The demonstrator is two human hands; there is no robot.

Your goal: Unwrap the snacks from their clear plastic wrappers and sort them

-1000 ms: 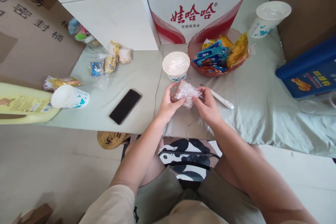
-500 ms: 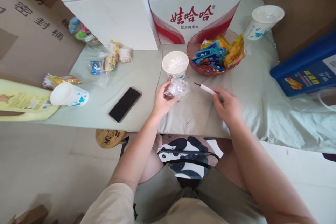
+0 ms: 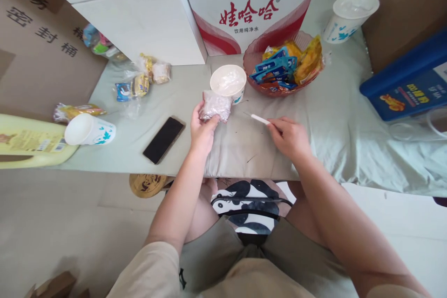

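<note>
My left hand is closed around a small snack in crinkled clear wrapping, held just above the cloth-covered table. My right hand grips a thin white knife-like tool whose tip points left toward the wrapped snack. A white paper bowl stands right behind the snack. A red glass bowl full of blue and yellow snack packets sits behind my right hand.
A black phone lies left of my left hand. A tipped paper cup and a yellow jug lie at far left, several wrapped snacks behind. A water carton, another cup and a blue box stand at back and right.
My right hand let go of the wrapped snack, reached right, and picked up the white tool. My left hand kept the snack and shifted slightly left.
</note>
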